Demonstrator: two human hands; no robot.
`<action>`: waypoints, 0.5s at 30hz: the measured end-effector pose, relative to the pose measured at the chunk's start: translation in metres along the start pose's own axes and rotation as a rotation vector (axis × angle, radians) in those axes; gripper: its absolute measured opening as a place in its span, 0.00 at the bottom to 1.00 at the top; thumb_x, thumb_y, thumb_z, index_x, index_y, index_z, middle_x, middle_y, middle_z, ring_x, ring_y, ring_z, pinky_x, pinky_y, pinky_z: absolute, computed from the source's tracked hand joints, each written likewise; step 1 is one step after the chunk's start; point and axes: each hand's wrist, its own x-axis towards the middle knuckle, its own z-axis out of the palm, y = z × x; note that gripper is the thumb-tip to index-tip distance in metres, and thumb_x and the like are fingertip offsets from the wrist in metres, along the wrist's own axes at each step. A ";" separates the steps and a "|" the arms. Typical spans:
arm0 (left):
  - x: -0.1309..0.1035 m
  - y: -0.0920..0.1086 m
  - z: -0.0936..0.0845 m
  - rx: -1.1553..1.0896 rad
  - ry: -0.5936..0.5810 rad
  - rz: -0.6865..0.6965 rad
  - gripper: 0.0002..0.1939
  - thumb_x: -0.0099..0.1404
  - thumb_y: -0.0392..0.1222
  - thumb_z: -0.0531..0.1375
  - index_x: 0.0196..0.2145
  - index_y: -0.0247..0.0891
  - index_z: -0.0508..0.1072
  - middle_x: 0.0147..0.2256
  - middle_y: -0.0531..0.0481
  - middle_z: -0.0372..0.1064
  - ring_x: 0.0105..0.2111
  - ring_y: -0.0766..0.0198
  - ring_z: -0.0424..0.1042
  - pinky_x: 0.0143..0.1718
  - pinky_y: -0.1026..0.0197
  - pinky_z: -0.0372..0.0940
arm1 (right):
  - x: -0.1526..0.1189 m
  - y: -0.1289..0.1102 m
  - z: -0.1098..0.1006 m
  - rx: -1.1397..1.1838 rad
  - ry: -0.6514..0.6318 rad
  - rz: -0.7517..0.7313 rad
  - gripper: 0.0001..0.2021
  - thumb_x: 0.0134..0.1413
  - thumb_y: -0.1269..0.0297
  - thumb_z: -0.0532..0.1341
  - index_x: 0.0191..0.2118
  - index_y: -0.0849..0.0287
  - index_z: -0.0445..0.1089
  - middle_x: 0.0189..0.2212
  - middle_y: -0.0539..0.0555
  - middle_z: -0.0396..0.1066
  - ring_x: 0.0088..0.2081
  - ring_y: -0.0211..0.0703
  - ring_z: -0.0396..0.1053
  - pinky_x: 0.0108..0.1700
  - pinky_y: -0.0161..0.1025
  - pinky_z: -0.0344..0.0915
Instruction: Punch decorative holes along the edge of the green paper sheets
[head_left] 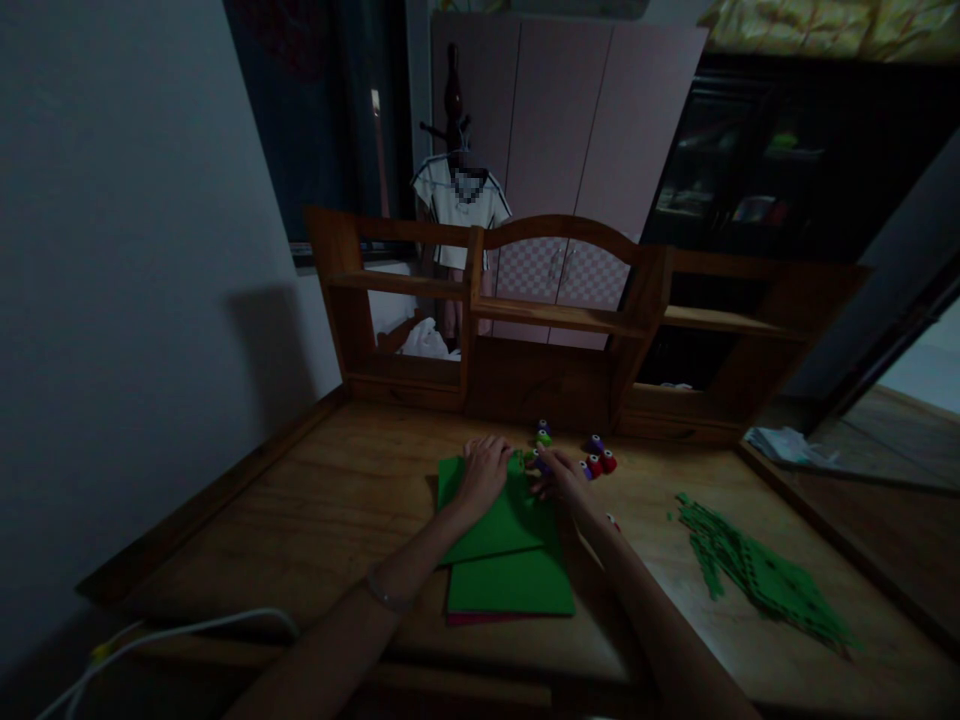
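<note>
While left hand (484, 466) grips green paper (491, 530), right hand (566, 482) clasping purple punch (539, 461), a cabinet (847, 95) holds objects (754, 209).

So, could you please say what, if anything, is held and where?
Right hand seems to hold a purple item, which part unclear; left hand rests on the green sheet.

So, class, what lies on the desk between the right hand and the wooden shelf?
The head view shows small purple objects and a green one between the right hand and the wooden shelf.
</note>
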 end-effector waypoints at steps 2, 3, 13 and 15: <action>0.000 0.000 0.001 0.008 -0.012 -0.002 0.07 0.67 0.39 0.50 0.34 0.40 0.66 0.34 0.50 0.66 0.39 0.61 0.64 0.47 0.54 0.52 | 0.001 0.003 0.000 -0.032 -0.009 -0.016 0.20 0.51 0.45 0.59 0.35 0.59 0.66 0.36 0.56 0.71 0.19 0.37 0.68 0.17 0.31 0.62; 0.000 -0.001 0.001 0.014 -0.020 -0.005 0.07 0.67 0.39 0.49 0.34 0.39 0.66 0.35 0.50 0.66 0.39 0.60 0.64 0.47 0.54 0.52 | 0.002 0.005 0.000 -0.048 -0.008 -0.023 0.20 0.51 0.44 0.58 0.35 0.59 0.66 0.35 0.56 0.72 0.19 0.37 0.68 0.16 0.31 0.62; -0.005 -0.003 0.002 0.029 -0.126 -0.042 0.09 0.66 0.32 0.48 0.39 0.40 0.65 0.40 0.49 0.65 0.45 0.60 0.61 0.49 0.55 0.49 | 0.002 0.012 -0.001 -0.264 0.048 -0.127 0.24 0.51 0.41 0.55 0.30 0.61 0.66 0.16 0.51 0.65 0.16 0.37 0.61 0.15 0.31 0.51; -0.006 -0.004 0.003 0.022 -0.123 -0.031 0.09 0.65 0.31 0.48 0.39 0.40 0.64 0.40 0.49 0.65 0.45 0.60 0.61 0.49 0.56 0.49 | 0.000 0.011 -0.002 -0.292 0.047 -0.133 0.24 0.51 0.40 0.54 0.31 0.60 0.67 0.17 0.51 0.66 0.16 0.37 0.60 0.16 0.32 0.50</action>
